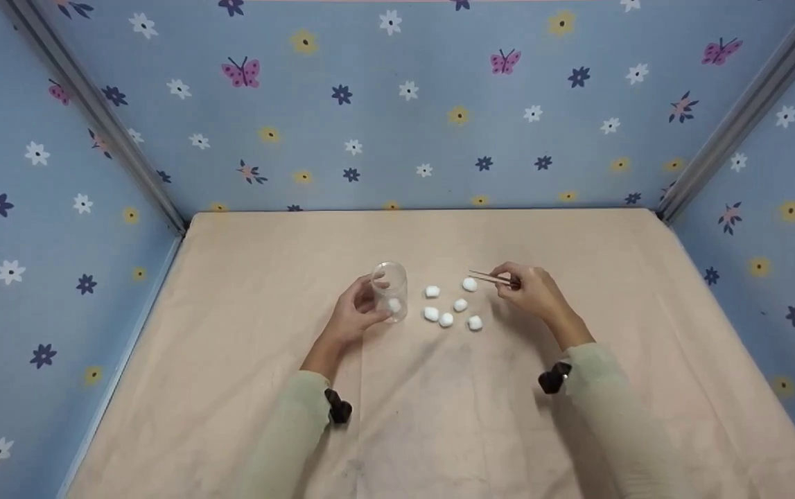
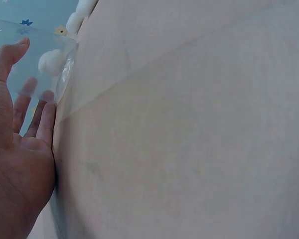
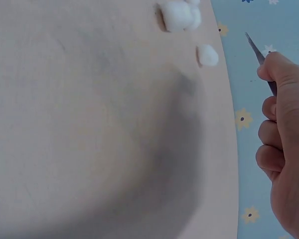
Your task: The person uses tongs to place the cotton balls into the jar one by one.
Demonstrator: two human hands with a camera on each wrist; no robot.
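Observation:
My left hand holds a clear plastic cup upright on the table, thumb on the near side and fingers round the far side. One white cotton ball lies at the bottom of the cup. In my right hand a pair of metal tweezers is pinched between thumb and fingers, tips pointing left. The tips overlap the upper edge of a cotton ball in the head view, with nothing visible between them. Several other cotton balls lie loose between the two hands.
A cream cloth with soft creases covers the table. Blue walls patterned with flowers and butterflies rise at the back and both sides, with grey posts in the corners. Each sleeve carries a small black wrist camera.

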